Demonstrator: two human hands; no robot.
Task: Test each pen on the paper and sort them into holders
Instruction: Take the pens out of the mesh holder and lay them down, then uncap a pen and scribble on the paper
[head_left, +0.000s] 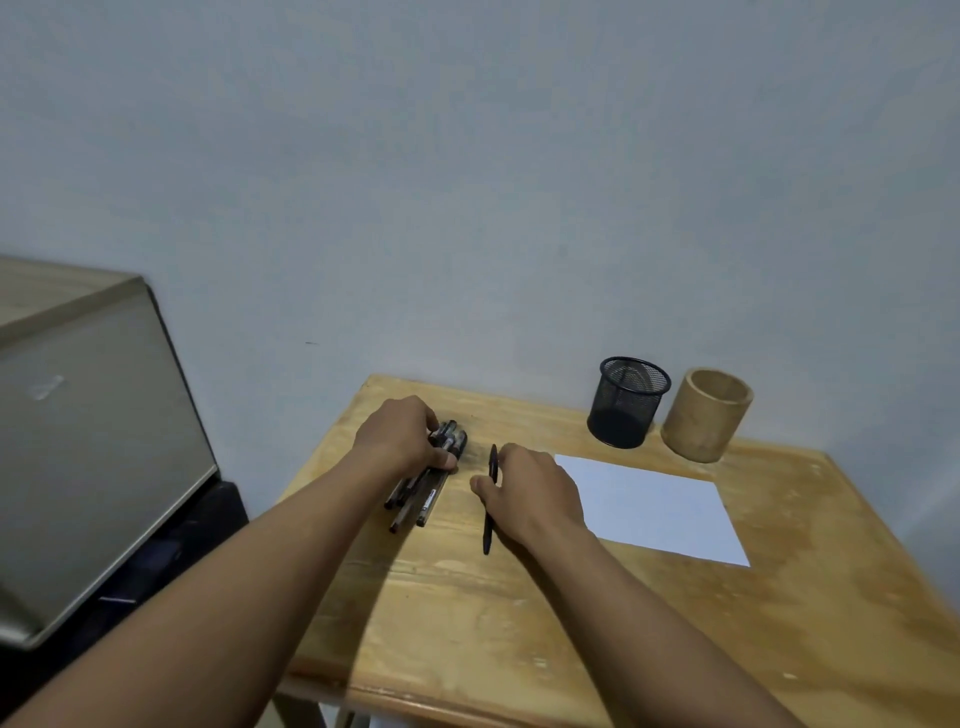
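Here: left grip (402, 436) curled round pen bundle (415, 512); right grip (530, 488) pinching single pen (487, 535); label (430, 501) unreadable.

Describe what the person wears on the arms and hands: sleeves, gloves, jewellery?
The left hand and right hand are bare: no gloves, ring, watch or bracelet shows. The left forearm and right forearm are uncovered to the frame's edge; no sleeve is in view.

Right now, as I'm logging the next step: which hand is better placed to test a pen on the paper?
Right. The right hand grips a single black pen and sits next to the paper; the left hand holds the pen bundle, farther from it.
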